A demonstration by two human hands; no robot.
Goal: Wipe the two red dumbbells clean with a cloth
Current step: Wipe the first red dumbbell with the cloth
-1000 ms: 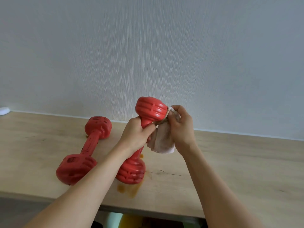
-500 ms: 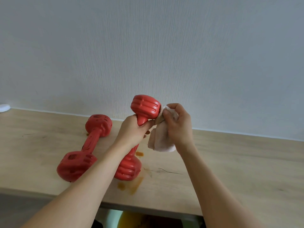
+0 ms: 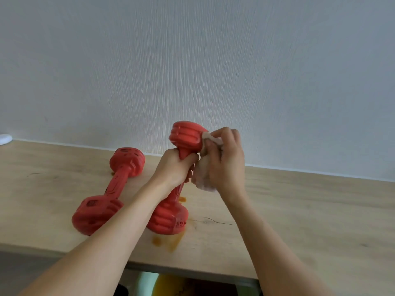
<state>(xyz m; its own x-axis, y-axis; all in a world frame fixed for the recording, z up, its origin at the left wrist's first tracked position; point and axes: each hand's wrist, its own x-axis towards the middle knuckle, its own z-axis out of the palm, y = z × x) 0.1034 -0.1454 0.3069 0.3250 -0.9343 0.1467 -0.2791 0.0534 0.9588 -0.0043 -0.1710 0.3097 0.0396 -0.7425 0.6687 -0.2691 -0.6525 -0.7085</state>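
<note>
One red dumbbell (image 3: 186, 136) stands tilted on its lower head on the wooden table (image 3: 299, 210). My left hand (image 3: 173, 169) grips its handle just under the upper head. My right hand (image 3: 226, 161) holds a pale cloth (image 3: 203, 178) and presses it against the right side of the upper head. The second red dumbbell (image 3: 111, 191) lies flat on the table to the left, untouched, partly hidden by my left forearm.
Orange-brown stains (image 3: 168, 240) mark the table by the standing dumbbell's base and near the front edge. A thin dark crack (image 3: 215, 221) runs to the right of the base. A white object (image 3: 4, 138) sits at the far left by the wall.
The upper head of the held dumbbell has tipped slightly left, and my right hand with the cloth has shifted a little up along its right side.
</note>
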